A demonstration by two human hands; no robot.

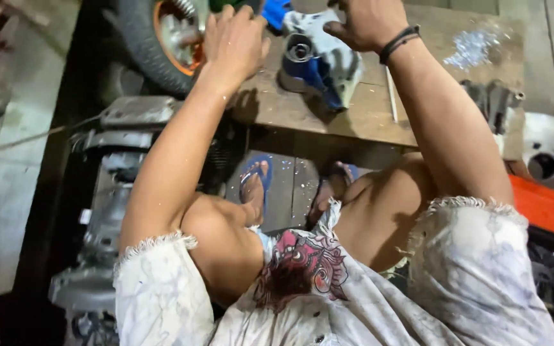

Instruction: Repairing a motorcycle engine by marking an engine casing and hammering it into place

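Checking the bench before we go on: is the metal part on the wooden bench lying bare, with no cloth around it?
No: the metal part on the wooden bench sits in a blue and grey cloth beside the hands.

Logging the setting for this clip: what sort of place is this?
Probably a small repair workshop for motorbikes or engines. A wheel with an orange hub stands by a worn wooden bench strewn with metal filings, and grimy engine parts lie on the floor.

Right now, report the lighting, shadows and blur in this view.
Head view: warm overhead light; the left hand casts a dark shadow on the wooden bench; metal shavings glint brightly; the floor under the bench is murky; the right hand is cropped at the top edge; wide-angle stretch at the shorts.
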